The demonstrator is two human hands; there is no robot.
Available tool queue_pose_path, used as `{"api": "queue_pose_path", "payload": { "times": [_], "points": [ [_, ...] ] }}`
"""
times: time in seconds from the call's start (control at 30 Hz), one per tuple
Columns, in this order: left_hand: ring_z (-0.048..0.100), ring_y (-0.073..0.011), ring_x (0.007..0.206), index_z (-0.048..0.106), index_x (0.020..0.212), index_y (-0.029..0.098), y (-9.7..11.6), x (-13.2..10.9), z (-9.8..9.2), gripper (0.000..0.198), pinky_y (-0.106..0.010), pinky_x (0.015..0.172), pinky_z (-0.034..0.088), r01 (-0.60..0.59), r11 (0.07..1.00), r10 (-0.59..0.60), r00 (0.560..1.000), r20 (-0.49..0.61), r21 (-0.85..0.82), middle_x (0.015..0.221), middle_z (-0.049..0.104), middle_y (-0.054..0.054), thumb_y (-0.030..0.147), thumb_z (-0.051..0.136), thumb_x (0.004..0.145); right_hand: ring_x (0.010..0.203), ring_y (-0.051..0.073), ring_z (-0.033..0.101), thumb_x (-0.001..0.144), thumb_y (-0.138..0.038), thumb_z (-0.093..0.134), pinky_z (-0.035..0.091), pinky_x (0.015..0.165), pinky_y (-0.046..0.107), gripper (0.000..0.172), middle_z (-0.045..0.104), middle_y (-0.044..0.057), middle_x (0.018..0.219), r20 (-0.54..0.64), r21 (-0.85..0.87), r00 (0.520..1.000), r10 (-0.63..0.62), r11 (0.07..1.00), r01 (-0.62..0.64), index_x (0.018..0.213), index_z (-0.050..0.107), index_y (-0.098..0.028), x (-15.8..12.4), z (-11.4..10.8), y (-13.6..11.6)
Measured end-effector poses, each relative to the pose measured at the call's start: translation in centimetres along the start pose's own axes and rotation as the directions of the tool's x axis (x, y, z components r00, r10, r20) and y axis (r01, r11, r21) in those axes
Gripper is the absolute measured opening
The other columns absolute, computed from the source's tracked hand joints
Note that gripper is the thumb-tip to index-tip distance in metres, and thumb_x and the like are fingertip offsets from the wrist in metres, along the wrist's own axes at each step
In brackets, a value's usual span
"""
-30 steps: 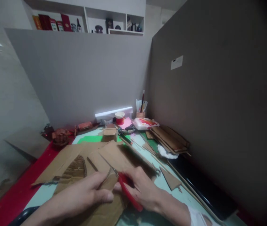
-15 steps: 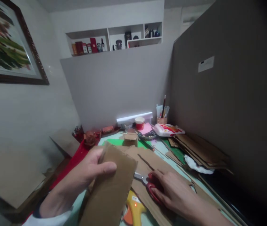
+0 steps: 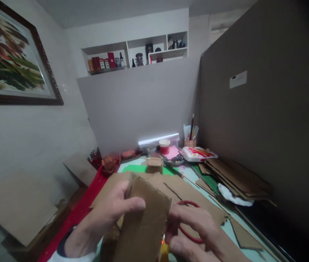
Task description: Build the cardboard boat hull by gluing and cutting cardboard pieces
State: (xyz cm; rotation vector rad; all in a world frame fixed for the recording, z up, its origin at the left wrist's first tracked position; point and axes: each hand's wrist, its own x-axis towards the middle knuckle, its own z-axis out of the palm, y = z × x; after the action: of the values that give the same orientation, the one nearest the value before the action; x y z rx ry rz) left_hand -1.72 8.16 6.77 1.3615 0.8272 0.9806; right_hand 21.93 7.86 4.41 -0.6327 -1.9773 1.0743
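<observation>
My left hand (image 3: 116,205) grips a brown cardboard piece (image 3: 149,214) by its left side, thumb on the front face. The piece is held tilted above the table. My right hand (image 3: 198,231) is at the piece's right edge with its fingers bent. Red-handled scissors (image 3: 191,237) stay in that hand, their loops showing around the fingers; the blades are hidden. Whether the right fingertips touch the cardboard I cannot tell. Below them a yellow tool (image 3: 164,251) with a small red light is mostly covered.
A large cardboard sheet (image 3: 206,207) lies on the table, with a small cardboard box (image 3: 155,165) behind it. Stacked cardboard (image 3: 236,178) and white tissue (image 3: 232,196) are at right. A red-and-white cup (image 3: 164,147) and a pen holder (image 3: 190,142) stand at the back.
The scissors' blades, pointing at the cardboard edge before, are now out of sight. My right hand has moved left to that edge, its fingers reaching forward. The view has tipped up slightly.
</observation>
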Motion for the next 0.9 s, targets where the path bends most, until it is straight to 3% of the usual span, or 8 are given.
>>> {"api": "queue_pose_path", "payload": {
  "times": [0.1,0.2,0.4,0.5,0.6,0.73,0.83,0.9],
  "points": [
    [0.071,-0.0243,0.091,0.069,0.117,0.016,-0.3,0.3,0.4,0.048,-0.029,0.074,0.053,-0.001,0.999,0.001,1.0,-0.009,-0.036,0.099,0.076,-0.008,0.038,0.081,0.076,0.08,0.023,0.066,0.095,-0.037,0.054,0.055,0.077,0.037,0.018,0.068,0.004,0.084,-0.01,-0.017,1.0,-0.005,1.0,0.005,0.089,0.07,-0.029,0.0,0.7,-0.6],
    [0.07,-0.0206,0.079,0.069,0.112,0.014,-1.0,0.7,0.8,0.049,-0.024,0.064,0.051,0.018,0.995,-0.021,0.999,-0.024,-0.102,0.092,0.076,-0.008,0.041,0.082,0.074,0.078,0.023,0.066,0.096,-0.035,0.052,0.053,0.08,0.039,0.02,0.069,0.004,0.081,0.038,-0.053,0.999,0.034,0.998,-0.032,0.083,0.066,-0.029,0.0,0.8,-1.1],
    [0.066,-0.0133,0.056,0.067,0.098,0.015,-2.5,1.2,1.8,0.03,-0.022,0.054,0.051,0.067,0.942,-0.076,0.997,-0.012,-0.33,0.072,0.071,-0.002,0.037,0.077,0.08,0.065,0.017,0.065,0.097,-0.033,0.048,0.053,0.063,0.029,0.025,0.066,0.001,0.071,0.045,0.173,0.993,0.105,0.979,-0.112,0.075,0.058,-0.025,0.6,1.0,-2.0],
    [0.067,-0.0137,0.057,0.066,0.092,0.016,-2.7,1.3,2.5,0.02,-0.022,0.052,0.052,0.066,0.917,-0.085,0.996,-0.033,-0.394,0.074,0.07,-0.002,0.031,0.074,0.083,0.057,0.014,0.059,0.095,-0.035,0.052,0.048,0.056,0.025,0.024,0.06,-0.001,0.062,0.035,0.23,0.989,0.143,0.962,-0.147,0.075,0.056,-0.023,0.7,1.5,-1.4],
    [0.069,-0.0133,0.065,0.065,0.088,0.016,-2.7,1.3,2.9,0.013,-0.021,0.061,0.056,0.057,0.907,-0.097,0.993,-0.074,-0.418,0.077,0.071,-0.002,0.024,0.074,0.084,0.051,0.011,0.053,0.092,-0.036,0.056,0.041,0.049,0.022,0.024,0.055,-0.003,0.058,0.039,0.328,0.981,0.192,0.925,-0.194,0.073,0.054,-0.021,0.7,1.8,-0.8],
    [0.072,-0.0183,0.067,0.064,0.1,0.015,-2.2,1.1,3.3,0.019,-0.027,0.061,0.059,0.073,0.915,-0.113,0.99,-0.079,-0.397,0.084,0.075,-0.007,0.027,0.07,0.087,0.061,0.015,0.06,0.095,-0.042,0.052,0.05,0.06,0.026,0.027,0.062,0.0,0.065,0.004,0.371,0.98,0.199,0.91,-0.187,0.08,0.06,-0.022,0.7,1.7,-0.8],
    [0.072,-0.0202,0.07,0.061,0.116,0.017,-1.6,1.0,3.6,0.036,-0.03,0.063,0.059,0.013,0.935,-0.11,0.961,-0.254,-0.356,0.092,0.076,-0.008,0.032,0.073,0.085,0.086,0.021,0.067,0.09,-0.044,0.059,0.054,0.083,0.034,0.029,0.071,0.004,0.092,-0.021,0.329,0.981,0.191,0.928,-0.174,0.109,0.066,-0.023,0.6,2.6,-0.7],
    [0.073,-0.0204,0.077,0.06,0.12,0.02,-1.2,0.9,3.6,0.046,-0.029,0.067,0.059,-0.077,0.951,-0.076,0.88,-0.468,-0.299,0.096,0.076,-0.005,0.033,0.078,0.08,0.096,0.024,0.067,0.085,-0.04,0.066,0.053,0.09,0.037,0.042,0.071,0.006,0.107,0.049,0.32,0.98,0.193,0.926,-0.198,0.123,0.063,-0.023,0.5,3.6,-0.4]
  ]
}}
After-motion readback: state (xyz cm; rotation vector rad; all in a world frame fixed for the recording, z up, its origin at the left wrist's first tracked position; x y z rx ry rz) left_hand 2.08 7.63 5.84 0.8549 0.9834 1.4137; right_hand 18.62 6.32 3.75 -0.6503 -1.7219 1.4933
